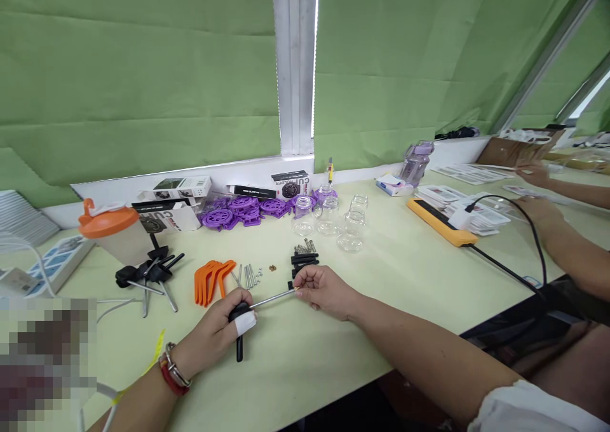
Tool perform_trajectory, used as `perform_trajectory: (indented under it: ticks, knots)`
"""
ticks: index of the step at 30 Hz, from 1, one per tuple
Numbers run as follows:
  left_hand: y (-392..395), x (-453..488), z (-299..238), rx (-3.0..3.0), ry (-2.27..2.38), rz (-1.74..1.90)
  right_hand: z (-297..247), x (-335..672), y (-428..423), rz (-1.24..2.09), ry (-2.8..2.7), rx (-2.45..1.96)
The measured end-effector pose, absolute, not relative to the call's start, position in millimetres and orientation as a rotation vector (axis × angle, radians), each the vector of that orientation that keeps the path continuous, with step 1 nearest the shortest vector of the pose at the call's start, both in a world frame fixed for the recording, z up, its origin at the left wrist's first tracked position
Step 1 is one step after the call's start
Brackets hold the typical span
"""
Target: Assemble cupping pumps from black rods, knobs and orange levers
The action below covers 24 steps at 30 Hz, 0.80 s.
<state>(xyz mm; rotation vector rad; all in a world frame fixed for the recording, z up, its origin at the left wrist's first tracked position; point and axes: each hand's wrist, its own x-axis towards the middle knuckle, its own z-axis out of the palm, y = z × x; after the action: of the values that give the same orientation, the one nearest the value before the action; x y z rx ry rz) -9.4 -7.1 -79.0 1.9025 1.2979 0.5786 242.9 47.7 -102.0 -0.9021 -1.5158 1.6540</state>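
Note:
My left hand (222,321), with white tape round one finger, is closed round a black-handled part with a metal rod (274,298). The rod points right, to my right hand (324,289), whose fingers pinch at its far tip. What small piece sits there is mostly hidden by the fingers. Just beyond my right hand lie black cylindrical parts (305,260) and metal springs (306,247). Between the hands, further back, are silver bolts (250,276), tiny nuts and small brass pieces (272,268). Orange angled handles (207,283) lie beyond my left hand.
More black parts with rods (147,272) lie left, before an orange-lidded container (112,229). Purple wheel-like parts (243,209), boxes (174,216) and clear jars (351,232) stand at the back. An orange power strip (441,222) lies right, near another person's hands (536,213).

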Motion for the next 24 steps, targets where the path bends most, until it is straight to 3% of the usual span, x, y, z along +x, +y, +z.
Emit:
perform_trajectory:
  ticks: [24]
  knots:
    - [-7.8,-9.6,-78.0,1.907,1.32,0.568,-97.3,243.7,45.0,1.638,-1.546,-1.007]
